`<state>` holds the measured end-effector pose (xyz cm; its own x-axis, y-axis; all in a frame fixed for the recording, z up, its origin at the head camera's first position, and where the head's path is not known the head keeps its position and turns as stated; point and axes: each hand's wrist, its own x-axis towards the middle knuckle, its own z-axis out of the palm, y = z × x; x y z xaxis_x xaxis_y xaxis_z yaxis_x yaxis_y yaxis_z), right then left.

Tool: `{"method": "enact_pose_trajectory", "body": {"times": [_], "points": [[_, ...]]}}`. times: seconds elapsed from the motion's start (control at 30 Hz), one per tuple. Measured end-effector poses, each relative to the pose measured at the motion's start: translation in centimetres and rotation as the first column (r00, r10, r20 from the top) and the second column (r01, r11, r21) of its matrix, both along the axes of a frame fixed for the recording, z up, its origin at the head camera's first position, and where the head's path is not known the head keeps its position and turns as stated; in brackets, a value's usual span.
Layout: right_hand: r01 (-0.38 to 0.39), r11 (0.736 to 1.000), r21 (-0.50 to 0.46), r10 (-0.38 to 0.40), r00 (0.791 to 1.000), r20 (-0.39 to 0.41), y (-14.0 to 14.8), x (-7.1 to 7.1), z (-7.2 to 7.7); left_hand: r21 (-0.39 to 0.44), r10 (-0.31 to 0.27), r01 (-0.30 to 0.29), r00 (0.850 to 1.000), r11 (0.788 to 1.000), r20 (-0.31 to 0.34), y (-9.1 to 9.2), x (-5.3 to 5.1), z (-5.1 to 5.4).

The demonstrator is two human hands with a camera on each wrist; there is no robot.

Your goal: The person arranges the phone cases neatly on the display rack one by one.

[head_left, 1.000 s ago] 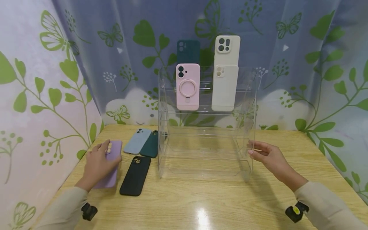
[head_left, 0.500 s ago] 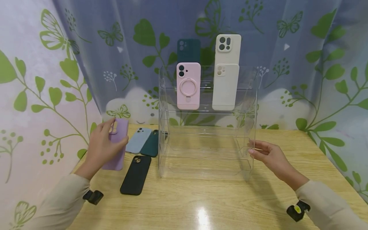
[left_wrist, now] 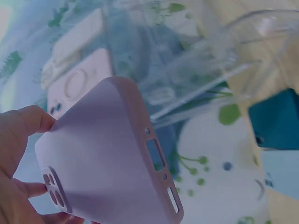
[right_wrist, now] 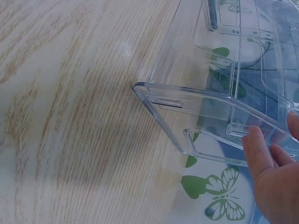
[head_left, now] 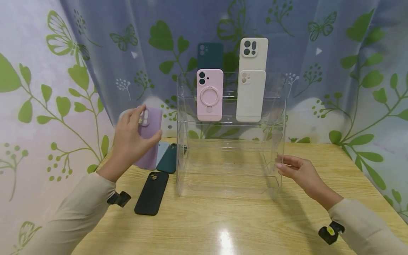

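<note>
My left hand (head_left: 130, 138) holds a purple phone case (head_left: 150, 141) up off the table, left of the clear rack (head_left: 226, 175), fingers at the camera-cutout end and thumb on the near edge. In the left wrist view the case (left_wrist: 103, 154) is tilted, its slotted end away from the hand (left_wrist: 18, 158). My right hand (head_left: 306, 177) touches the rack's right side; its straight fingers lie against the clear panel (right_wrist: 210, 112) in the right wrist view. On the upper tiers stand a pink case (head_left: 209, 109), a dark green one (head_left: 210, 56) and two cream ones (head_left: 250, 101) (head_left: 261, 63).
On the table (head_left: 191, 226), left of the rack, lie a black case (head_left: 151, 194), a dark green case (head_left: 168, 161) and a light blue case (head_left: 162, 150), partly hidden by the purple one. A patterned curtain (head_left: 143, 85) hangs behind.
My left hand has lifted the purple case from the left of the table and carried it up and to the right, partly over the light blue case. My right hand stays at the rack's side.
</note>
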<state>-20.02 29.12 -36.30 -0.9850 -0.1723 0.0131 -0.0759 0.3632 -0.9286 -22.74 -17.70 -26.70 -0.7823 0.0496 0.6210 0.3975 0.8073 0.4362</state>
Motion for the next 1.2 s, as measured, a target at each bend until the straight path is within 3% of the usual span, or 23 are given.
{"method": "enact_pose_trajectory", "body": {"times": [0.2, 0.4, 0.67, 0.9, 1.07, 1.2], "points": [[0.041, 0.999, 0.006, -0.041, 0.999, 0.0, -0.4, -0.1, 0.2, 0.051, -0.037, 0.038, 0.999, 0.998, -0.021, 2.0, 0.0, 2.0], [0.072, 0.997, 0.032, -0.071, 0.997, -0.007, -0.7, -0.1, 0.3, 0.085, -0.067, 0.075, 0.994, 0.994, -0.09, 4.4, -0.3, 3.5], [0.086, 0.996, 0.024, -0.086, 0.996, 0.002, -0.7, -0.2, 0.3, 0.142, -0.108, 0.127, 0.984, 0.982, -0.139, 8.0, -1.1, 4.9], [0.093, 0.996, 0.019, -0.093, 0.996, 0.013, -0.8, -0.3, 0.3, 0.179, -0.111, 0.145, 0.976, 0.973, -0.188, 10.5, -2.5, 4.6], [0.093, 0.995, 0.022, -0.093, 0.995, 0.016, -0.8, -0.3, 0.3, 0.194, -0.084, 0.125, 0.975, 0.973, -0.208, 12.2, -3.5, 4.0], [0.098, 0.995, 0.022, -0.098, 0.995, 0.017, -0.8, -0.3, 0.3, 0.184, -0.047, 0.081, 0.983, 0.98, -0.18, 13.6, -4.2, 3.4]]}}
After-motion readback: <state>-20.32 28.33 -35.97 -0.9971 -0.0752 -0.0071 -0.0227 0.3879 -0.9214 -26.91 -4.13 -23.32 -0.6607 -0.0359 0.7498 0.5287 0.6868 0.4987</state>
